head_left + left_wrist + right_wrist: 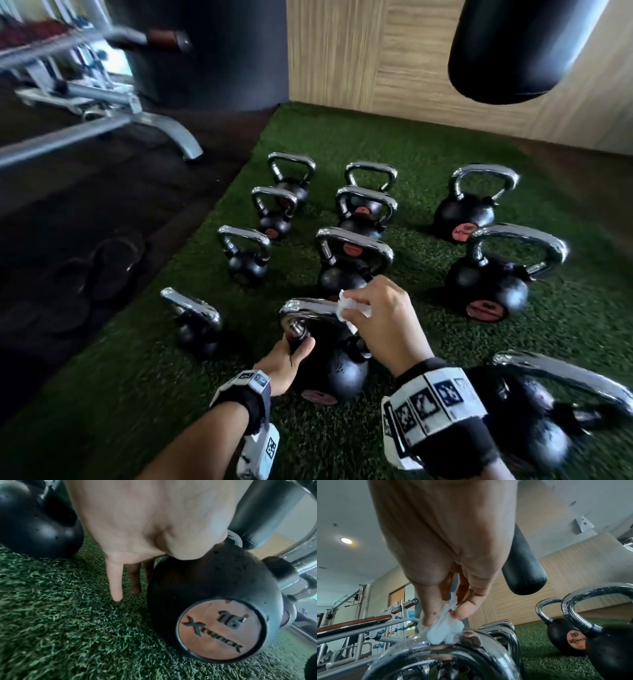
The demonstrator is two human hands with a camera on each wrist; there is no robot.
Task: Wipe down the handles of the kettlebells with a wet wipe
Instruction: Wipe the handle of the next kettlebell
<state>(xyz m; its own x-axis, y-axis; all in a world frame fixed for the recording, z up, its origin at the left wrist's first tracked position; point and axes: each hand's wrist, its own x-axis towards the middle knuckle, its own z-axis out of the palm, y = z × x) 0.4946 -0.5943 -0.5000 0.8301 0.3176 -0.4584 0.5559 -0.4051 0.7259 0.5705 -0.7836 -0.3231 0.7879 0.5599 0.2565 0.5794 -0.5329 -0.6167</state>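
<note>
Several black kettlebells with chrome handles stand on green turf [394, 144]. At the nearest one [339, 373], marked 16 [205, 588], my left hand [291, 353] holds the left leg of the handle with the thumb curled round it. The outer fingers [116, 585] of my left hand [137, 527] point down beside the ball toward the turf. My right hand [383, 315] pinches a crumpled white wet wipe [349, 306] and presses it on top of the chrome handle [308, 306]. In the right wrist view, my right hand [447, 547] holds the wipe [443, 630] between thumb and fingers on the wet handle [453, 653].
Other kettlebells [352, 260] stand in rows behind and to both sides, one [548, 411] close at my right wrist. A black punching bag [520, 48] hangs at the upper right before a wooden wall. A weight bench frame [102, 102] and dark plates [102, 267] lie to the left.
</note>
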